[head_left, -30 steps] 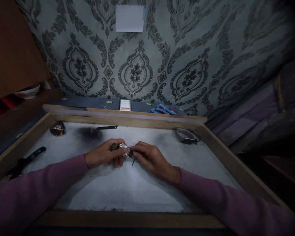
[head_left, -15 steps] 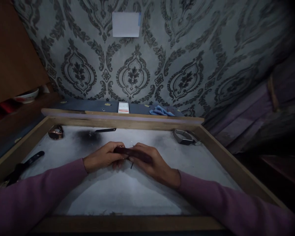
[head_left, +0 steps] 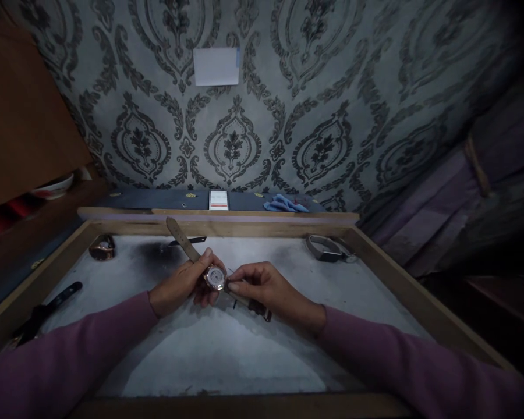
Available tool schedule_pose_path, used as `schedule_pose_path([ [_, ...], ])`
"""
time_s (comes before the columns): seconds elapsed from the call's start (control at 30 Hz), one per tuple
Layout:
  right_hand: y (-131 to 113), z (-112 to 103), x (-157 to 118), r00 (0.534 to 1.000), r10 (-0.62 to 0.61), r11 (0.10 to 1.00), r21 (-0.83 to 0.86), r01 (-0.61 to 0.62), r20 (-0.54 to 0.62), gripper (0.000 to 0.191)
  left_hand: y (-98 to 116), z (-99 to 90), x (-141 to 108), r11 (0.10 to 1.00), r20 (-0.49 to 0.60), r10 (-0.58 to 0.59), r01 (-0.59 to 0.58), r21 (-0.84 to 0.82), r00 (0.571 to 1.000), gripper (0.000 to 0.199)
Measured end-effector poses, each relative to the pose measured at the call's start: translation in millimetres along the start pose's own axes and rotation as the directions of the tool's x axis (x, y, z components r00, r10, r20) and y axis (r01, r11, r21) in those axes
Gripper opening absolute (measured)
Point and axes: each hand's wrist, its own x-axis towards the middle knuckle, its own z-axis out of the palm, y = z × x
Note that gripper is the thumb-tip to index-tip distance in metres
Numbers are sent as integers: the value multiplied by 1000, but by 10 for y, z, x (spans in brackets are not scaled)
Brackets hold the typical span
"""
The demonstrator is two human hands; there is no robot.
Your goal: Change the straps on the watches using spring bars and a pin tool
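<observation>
Purple-sleeved left hand (head_left: 181, 286): fingers closed round the watch (head_left: 215, 278), thumb at its upper left, by the strap (head_left: 183, 238).
Right hand (head_left: 271, 291): thumb and forefinger pinched together at the watch's right side; exactly what they grip is too small to tell.
Rod (head_left: 234, 304): thin and dark, showing just below the right fingertips.
Watch: held face up above the middle of the bench (head_left: 227, 358), pale dial, shiny case.
Strap: one half slants up past the left thumb towards the far edge; the buckle half (head_left: 257, 307) runs under the right hand, buckle end out below it.
Blade (head_left: 192, 240): flat, dark, near the far edge, partly behind the upper strap half.
Far left corner: a rose-gold watch (head_left: 102, 248).
Left edge: a black watch (head_left: 48, 308), strap end pointing to the far edge.
Far right corner: a grey watch (head_left: 323, 248), with another band (head_left: 348, 251) just beside it.
Beyond the far edge: a white card (head_left: 218, 199) and, right of it, a crumpled blue cloth (head_left: 284, 203).
Wall: damask pattern, with a white sheet (head_left: 216, 67) on it.
Shelf: at far left, a bowl (head_left: 55, 187).
</observation>
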Motion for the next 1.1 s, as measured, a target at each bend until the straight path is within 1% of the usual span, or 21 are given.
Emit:
schedule_pose_path([
  [0.1, -56, 15, -21, 996, -84, 995, -49, 82, -35, 32, -5, -13, -2, 999, 63, 12, -9, -40, 998, 47],
  [0.2, -96, 38, -52, 989, -142, 983, -120, 136, -43, 28, -15, -34, -3, 998, 150, -12, 20, -53, 989, 32],
  [0.27, -109, 54, -70, 985, -165, 976, -151, 158, -41, 27, -25, -45, 1, 996, 172, -46, 59, -66, 984, 25],
  [0.33, -119, 64, -82, 981, -190, 967, -182, 181, -35, 26, -31, -47, 6, 994, 188, -68, 84, -74, 980, 22],
  [0.43, -134, 66, -90, 976, -216, 955, -212, 206, -28, 27, -27, -33, 6, 993, 188, -58, 76, -91, 981, 26],
  [0.57, -142, 39, -82, 974, -222, 957, -204, 208, -49, 29, -9, -21, -16, 995, 187, 8, 10, -98, 982, 39],
  [0.63, -135, 13, -70, 976, -209, 962, -193, 195, -54, 29, -3, -47, -26, 990, 212, 35, -5, -138, 977, 31],
  [0.7, -122, -17, -54, 979, -196, 966, -183, 182, -62, 29, -2, -108, -25, 976, 269, 57, 3, -217, 961, 22],
  [0.73, -114, -33, -46, 979, -191, 967, -184, 176, -69, 29, -3, -150, -20, 964, 309, 69, 16, -266, 949, 27],
  [0.8, -100, -61, -34, 978, -192, 964, -204, 172, -85, 28, -8, -242, -4, 928, 402, 94, 67, -367, 911, 44],
  [0.83, -97, -72, -31, 977, -195, 960, -223, 171, -91, 28, -9, -283, 4, 912, 438, 104, 91, -401, 893, 51],
  [0.87, -98, -80, -31, 974, -202, 954, -246, 173, -98, 27, -9, -316, 12, 896, 450, 114, 104, -432, 886, 53],
  [0.9, -102, -85, -34, 972, -214, 945, -274, 179, -102, 26, -8, -335, 18, 882, 448, 116, 115, -457, 886, 51],
  [0.97, -117, -86, -47, 962, -258, 914, -347, 212, -92, 21, -2, -327, 22, 866, 416, 89, 136, -481, 905, 41],
  [1.03, -129, -76, -65, 945, -323, 862, -431, 268, -58, 14, -2, -259, 19, 875, 367, 32, 152, -460, 930, 40],
  [1.1, -129, -59, -82, 924, -382, 802, -501, 326, -11, 10, -10, -155, 14, 909, 294, -23, 143, -392, 956, 42],
])
